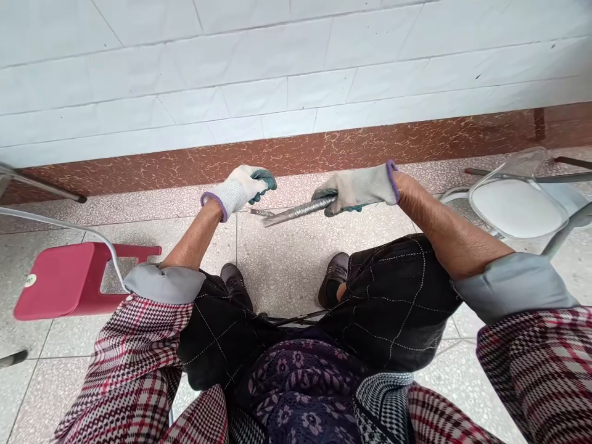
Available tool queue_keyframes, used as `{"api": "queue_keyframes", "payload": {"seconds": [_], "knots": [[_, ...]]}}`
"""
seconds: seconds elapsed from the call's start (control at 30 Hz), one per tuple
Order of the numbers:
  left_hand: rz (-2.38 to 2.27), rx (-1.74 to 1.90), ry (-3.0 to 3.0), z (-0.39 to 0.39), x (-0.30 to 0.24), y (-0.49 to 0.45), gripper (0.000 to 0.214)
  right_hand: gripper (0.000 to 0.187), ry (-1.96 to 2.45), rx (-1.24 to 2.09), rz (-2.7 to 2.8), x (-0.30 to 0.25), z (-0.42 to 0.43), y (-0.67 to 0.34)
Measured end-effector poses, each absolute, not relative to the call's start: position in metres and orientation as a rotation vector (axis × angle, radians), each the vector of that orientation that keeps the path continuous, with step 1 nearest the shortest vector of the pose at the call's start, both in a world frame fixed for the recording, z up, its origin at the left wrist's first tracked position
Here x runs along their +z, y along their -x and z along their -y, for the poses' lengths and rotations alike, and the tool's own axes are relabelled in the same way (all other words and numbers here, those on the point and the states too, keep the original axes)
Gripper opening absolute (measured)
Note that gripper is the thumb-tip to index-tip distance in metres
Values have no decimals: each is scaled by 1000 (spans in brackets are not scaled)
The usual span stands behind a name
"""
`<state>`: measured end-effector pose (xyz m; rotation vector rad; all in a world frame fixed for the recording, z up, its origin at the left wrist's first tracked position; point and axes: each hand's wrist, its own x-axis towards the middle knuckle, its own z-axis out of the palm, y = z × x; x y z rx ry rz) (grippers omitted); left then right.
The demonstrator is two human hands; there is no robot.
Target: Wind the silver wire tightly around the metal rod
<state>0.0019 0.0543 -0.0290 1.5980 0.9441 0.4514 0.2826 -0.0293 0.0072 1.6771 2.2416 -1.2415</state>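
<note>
Both hands wear white knit gloves with green fingertips and purple cuffs, and are held out above my knees. My right hand (356, 190) is closed round a grey, ridged metal rod or file (296, 212) that points left and slightly down. My left hand (243, 188) is closed in a pinch a little left of the rod's tip, gripping a small thin metal piece (261, 213). What that piece is I cannot make out. I am seated, with dark quilted trousers and two dark shoes (333, 271) on the speckled tile floor.
A red plastic stool (69, 277) stands at the left with a white cable or tube arching over it. A clear-framed chair with a white seat (513, 206) is at the right. Ahead is a white tiled wall with a reddish-brown skirting (296, 154).
</note>
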Motion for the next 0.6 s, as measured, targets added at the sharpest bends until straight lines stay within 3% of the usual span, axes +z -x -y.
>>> {"api": "queue_keyframes", "payload": {"seconds": [0.1, 0.2, 0.33, 0.43, 0.53, 0.6], "knots": [[-957, 496, -1707, -43, -27, -9, 8, 27, -1533, -1791, -2299, 16, 36, -281], [-907, 488, -1690, -30, -28, -19, 11, 27, -1693, -1982, -2468, 25, 37, -271], [-886, 406, -1638, -22, -32, -25, 11, 19, -2186, -1144, -2553, 22, 24, -261], [-902, 420, -1641, -25, -34, -22, 9, 18, -2150, -572, -2490, 12, 13, -261], [-1032, 429, -1700, -30, -32, -18, 9, 21, -2006, -340, -2394, 6, 11, -262], [-1097, 424, -1761, -32, -29, -16, 10, 21, -1946, -368, -2348, 3, 14, -263]]}}
